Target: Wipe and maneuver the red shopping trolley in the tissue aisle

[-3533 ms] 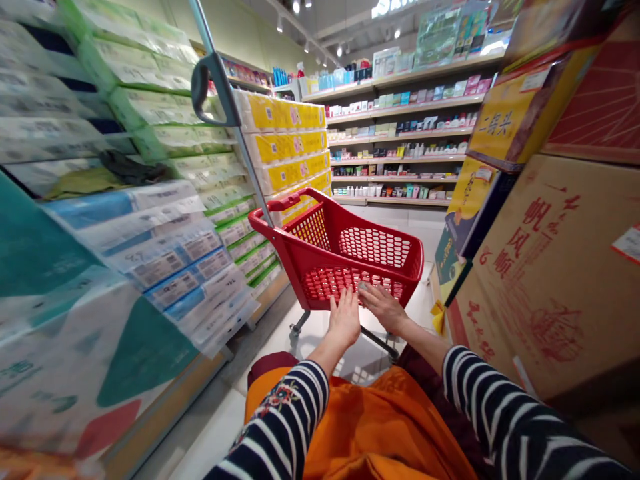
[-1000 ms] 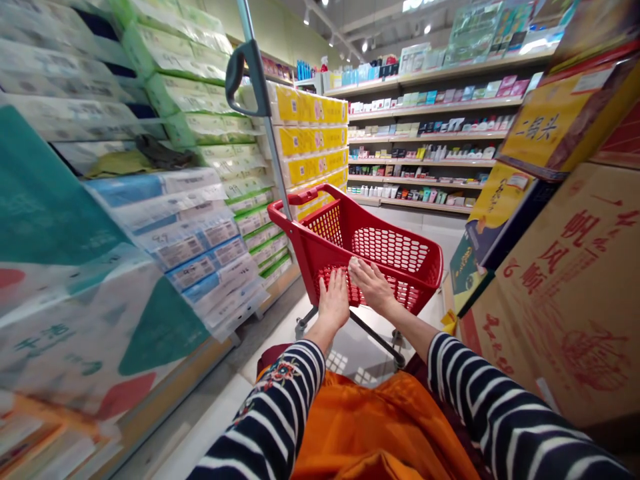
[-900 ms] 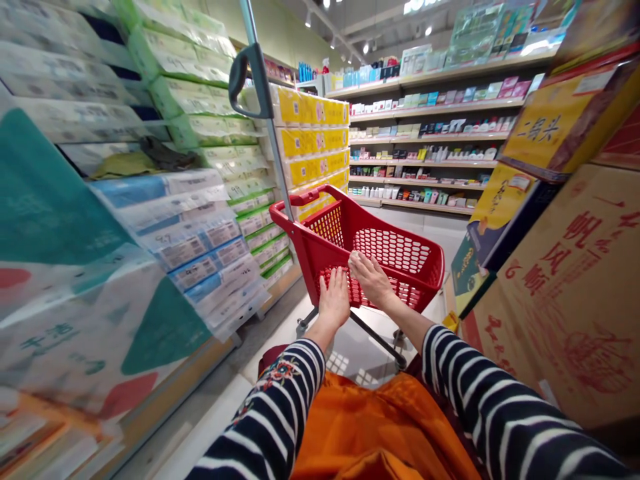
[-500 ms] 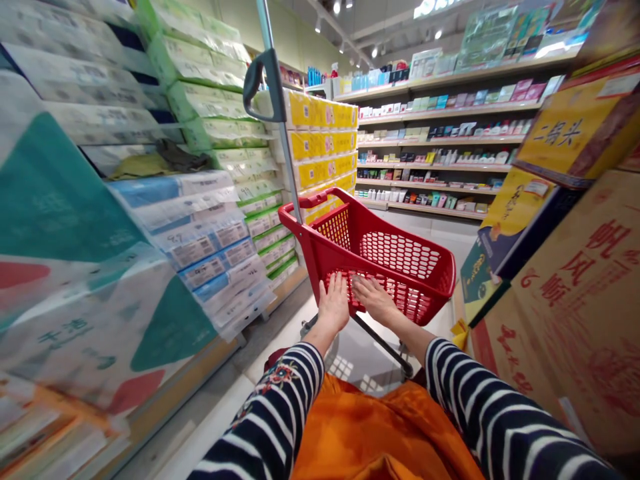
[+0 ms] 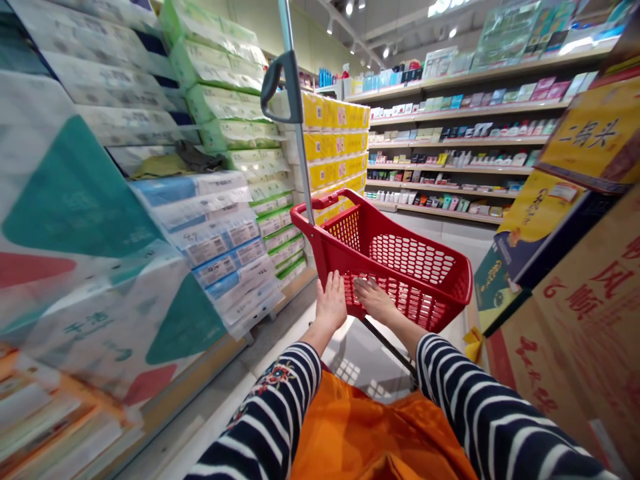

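Note:
A red plastic shopping cart (image 5: 415,233) with a perforated basket stands in front of me, turned so its side faces me. My left hand (image 5: 331,303) is open, palm toward the cart's near side, its fingers straight. To its right, my right hand (image 5: 374,299) also lies open and flat toward the perforated side wall. Both hands look empty; whether the palms actually touch the plastic I cannot tell. A grey metal pole (image 5: 301,160) with a dark grey loop handle (image 5: 283,90) rises from the cart's left end.
Stacked paper packs (image 5: 220,247) line the left, with a large teal-and-white pack (image 5: 85,200) nearest. Yellow packs (image 5: 335,143) stand behind the cart. Cardboard cartons (image 5: 595,320) rise close on the right. Shelves (image 5: 450,140) of small boxes and bottles fill the back.
The cart and surrounding shelves have shifted slightly to the right in view. Both hands stay open at the cart's side, in nearly the same pose.

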{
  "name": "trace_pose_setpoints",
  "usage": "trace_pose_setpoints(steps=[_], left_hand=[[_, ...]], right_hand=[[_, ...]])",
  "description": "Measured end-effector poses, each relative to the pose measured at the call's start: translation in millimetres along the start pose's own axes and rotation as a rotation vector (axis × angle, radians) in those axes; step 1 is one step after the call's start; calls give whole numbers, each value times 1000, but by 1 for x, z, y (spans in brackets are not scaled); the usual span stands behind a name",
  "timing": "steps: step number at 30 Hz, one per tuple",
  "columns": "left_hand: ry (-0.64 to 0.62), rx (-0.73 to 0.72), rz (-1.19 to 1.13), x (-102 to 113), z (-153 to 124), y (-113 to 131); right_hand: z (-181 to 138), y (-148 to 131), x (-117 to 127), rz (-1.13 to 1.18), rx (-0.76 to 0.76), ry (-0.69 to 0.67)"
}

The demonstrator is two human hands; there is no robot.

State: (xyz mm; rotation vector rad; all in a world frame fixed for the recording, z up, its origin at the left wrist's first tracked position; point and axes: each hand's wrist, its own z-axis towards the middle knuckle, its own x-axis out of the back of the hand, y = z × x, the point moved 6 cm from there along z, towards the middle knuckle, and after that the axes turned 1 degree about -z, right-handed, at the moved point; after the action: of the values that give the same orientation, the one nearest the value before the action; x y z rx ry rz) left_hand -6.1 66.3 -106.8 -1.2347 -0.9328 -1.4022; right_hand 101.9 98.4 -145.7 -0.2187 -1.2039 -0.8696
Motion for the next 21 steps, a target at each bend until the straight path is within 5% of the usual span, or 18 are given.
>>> trace_pose_setpoints(steps=[10, 18, 21], left_hand=[[76, 83, -8, 24, 25, -27], [8, 90, 37, 17, 21, -42], [7, 107, 30, 12, 23, -51]], right_hand=[[72, 21, 56, -42, -74, 271], [47, -6, 2, 0, 113, 84], [58, -15, 4, 50, 165, 117]])
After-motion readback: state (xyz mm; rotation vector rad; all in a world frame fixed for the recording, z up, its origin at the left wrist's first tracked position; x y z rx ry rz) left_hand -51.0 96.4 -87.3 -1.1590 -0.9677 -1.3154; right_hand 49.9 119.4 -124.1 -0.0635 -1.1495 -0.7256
